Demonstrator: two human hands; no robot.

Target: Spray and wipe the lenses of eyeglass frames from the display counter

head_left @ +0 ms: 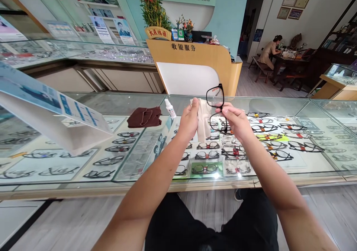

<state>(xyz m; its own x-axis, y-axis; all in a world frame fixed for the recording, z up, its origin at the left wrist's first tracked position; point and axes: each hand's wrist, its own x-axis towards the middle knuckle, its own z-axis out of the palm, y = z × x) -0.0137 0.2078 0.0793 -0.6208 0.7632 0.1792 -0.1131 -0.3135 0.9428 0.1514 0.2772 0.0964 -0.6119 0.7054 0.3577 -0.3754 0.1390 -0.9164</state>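
My left hand (190, 119) is closed on a cream cleaning cloth (204, 121), which hangs down to the right of the fingers. Black-framed eyeglasses (222, 99) are pinched at the bridge by my right hand (235, 118). They are turned on end, one lens above the other, just right of the cloth. I cannot tell whether cloth and lens touch. Both hands are over the glass display counter (150, 158). Behind my left hand, a small white spray bottle (170, 109) stands on the glass, with a folded dark brown pouch (144, 117) to its left.
Rows of eyeglasses (206, 154) lie under the counter glass. A white and blue folded card stand (55, 102) is at the left. Beyond are a wooden cashier desk (192, 68) and more glass showcases. A person (270, 53) sits at a dark table at the back right.
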